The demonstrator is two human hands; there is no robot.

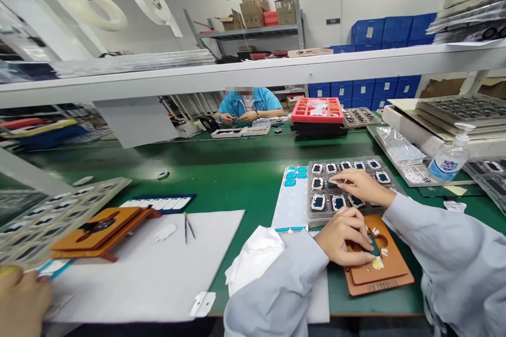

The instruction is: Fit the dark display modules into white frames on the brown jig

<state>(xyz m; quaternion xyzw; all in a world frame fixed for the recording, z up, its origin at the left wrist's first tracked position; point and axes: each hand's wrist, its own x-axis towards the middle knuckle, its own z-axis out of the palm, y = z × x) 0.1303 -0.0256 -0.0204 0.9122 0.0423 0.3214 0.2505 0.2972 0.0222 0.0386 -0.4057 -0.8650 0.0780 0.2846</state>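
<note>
My left hand (348, 237) rests on an orange fixture (389, 274), its fingers curled and pressing at a dark green piece (370, 246) set in the recess. Small white tabs and a yellow pad (377, 263) lie around that piece. Over a clear plastic tray (316, 216) of white-framed dark modules (318, 202), my right hand (361, 185) is closed, thumb and fingertips together at a small dark module (334, 181). Left of the tray lies a white sheet (290, 205) with blue stickers. A white cloth (256, 250) is beside my left sleeve.
Another person's hand (23, 297) is at the lower left, near a second orange fixture (100, 229) and tweezers (188, 229) on a white mat (158, 284). A person in blue (253, 102) works opposite. A pump bottle (448, 158) stands right; a shelf beam (253, 71) crosses ahead.
</note>
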